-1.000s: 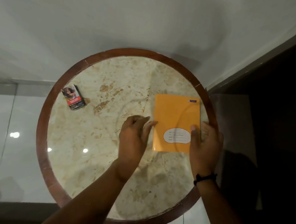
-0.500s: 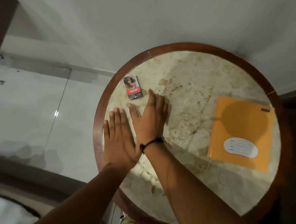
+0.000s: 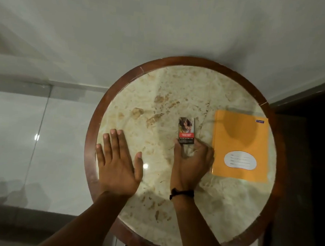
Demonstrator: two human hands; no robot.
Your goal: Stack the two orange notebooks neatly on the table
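Note:
An orange notebook (image 3: 240, 145) with a white label lies flat at the right side of the round marble table (image 3: 149, 107); only its top cover shows, so whether a second one lies under it I cannot tell. My right hand (image 3: 190, 162) rests just left of the notebook, fingers curled around the near end of a small cigarette pack (image 3: 186, 130). My left hand (image 3: 118, 163) lies flat and spread on the table's left edge, holding nothing.
The table has a dark wooden rim (image 3: 93, 130). A white wall rises behind it, glossy floor tiles spread to the left, and a dark doorway or cabinet (image 3: 306, 168) stands at the right.
My right hand took the cigarette pack from the table's left and slid it toward the middle, next to the notebook. My left hand stayed flat at the left edge.

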